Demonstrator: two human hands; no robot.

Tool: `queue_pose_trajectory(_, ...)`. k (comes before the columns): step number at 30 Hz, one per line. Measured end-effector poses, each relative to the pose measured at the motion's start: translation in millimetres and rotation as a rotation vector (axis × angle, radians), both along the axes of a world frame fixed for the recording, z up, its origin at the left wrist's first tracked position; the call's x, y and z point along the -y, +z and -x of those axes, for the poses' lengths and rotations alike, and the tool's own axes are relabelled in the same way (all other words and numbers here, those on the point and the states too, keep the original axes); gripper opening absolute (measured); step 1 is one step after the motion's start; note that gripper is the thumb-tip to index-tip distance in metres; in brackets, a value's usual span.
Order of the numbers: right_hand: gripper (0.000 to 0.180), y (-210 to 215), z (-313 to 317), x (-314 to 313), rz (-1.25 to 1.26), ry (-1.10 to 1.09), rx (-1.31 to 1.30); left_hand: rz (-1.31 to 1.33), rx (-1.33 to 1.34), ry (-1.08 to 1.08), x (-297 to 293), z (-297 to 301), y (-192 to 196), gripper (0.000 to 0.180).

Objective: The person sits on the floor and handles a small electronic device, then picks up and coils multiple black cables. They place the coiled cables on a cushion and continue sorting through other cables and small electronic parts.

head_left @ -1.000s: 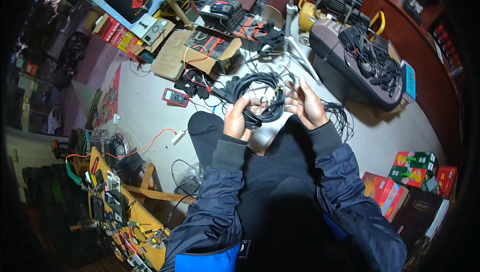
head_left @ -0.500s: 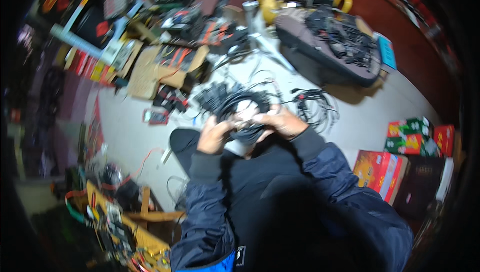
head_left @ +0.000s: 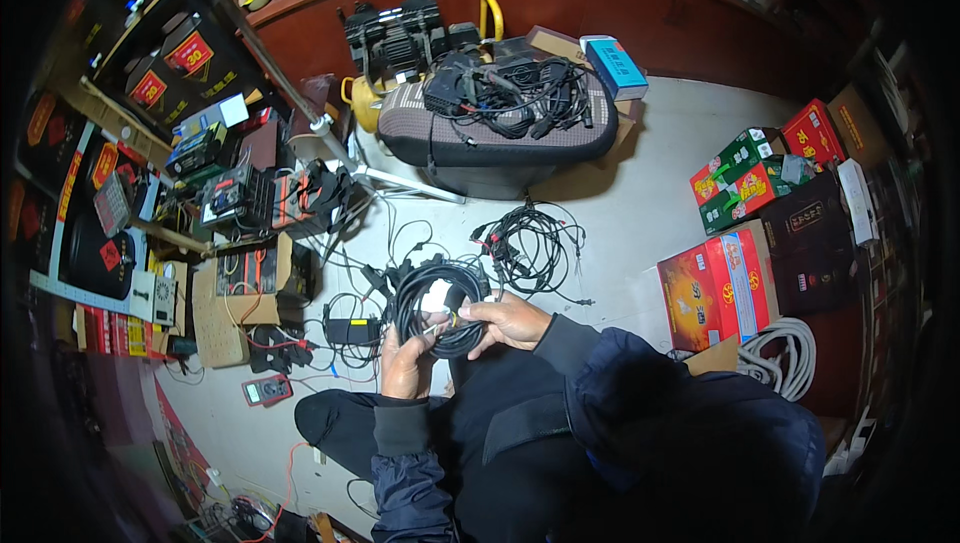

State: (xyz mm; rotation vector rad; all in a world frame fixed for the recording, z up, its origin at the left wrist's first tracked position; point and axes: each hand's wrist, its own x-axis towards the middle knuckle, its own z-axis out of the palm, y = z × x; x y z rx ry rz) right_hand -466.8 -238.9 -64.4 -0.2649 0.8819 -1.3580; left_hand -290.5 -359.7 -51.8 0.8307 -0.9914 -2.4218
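Note:
A coil of black cable (head_left: 440, 305) with a small white tag sits between my two hands, just above my lap. My left hand (head_left: 403, 365) grips the coil's lower left side, fingers curled around the strands. From the right, my right hand (head_left: 512, 321) closes on the coil's lower right edge, thumb and fingers pinching it. Both dark jacket sleeves come up from the bottom. I sit on the pale floor with my dark trouser knee (head_left: 335, 421) at the left.
A loose tangle of thin black cables (head_left: 532, 243) lies just beyond the coil. A dark padded case (head_left: 500, 133) heaped with cables stands further back. Red and green boxes (head_left: 735, 283) stack at the right. Cardboard, battery packs, a multimeter (head_left: 265, 390) crowd the left.
The view has swung, so the case now sits at top centre. Both hands stay on the black coil, which has shifted slightly lower and nearer my lap.

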Motion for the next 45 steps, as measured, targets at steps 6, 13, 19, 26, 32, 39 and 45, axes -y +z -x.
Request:
queue_pose_trajectory(6,0.037,-6,27,-35,0.047,-0.03,0.037,0.046,-0.03,-0.232,-3,26,1,0.051)
queue_pose_trajectory(13,0.025,-8,54,-52,0.117,0.195,-0.017,0.227,0.135,-0.446,0,36,6,0.055)
queue_pose_trajectory(19,0.022,-5,48,-44,0.008,0.123,-0.071,0.133,0.137,-0.232,-12,48,7,0.038)
queue_pose_trajectory(26,0.086,0,77,-24,-0.039,0.275,-0.365,0.002,0.135,-0.008,-14,29,-4,0.029)
queue_pose_trajectory(32,0.074,-17,213,21,-0.131,-0.425,-0.824,-0.091,0.158,0.386,8,-51,-18,0.03)
queue_pose_trajectory(39,0.105,-16,397,74,-0.723,-0.933,-1.421,-0.076,0.141,0.69,7,-125,-22,0.018)
queue_pose_trajectory(45,0.11,-39,433,85,-0.876,-0.596,-1.388,-0.154,0.072,0.756,-10,-125,-25,0.024)
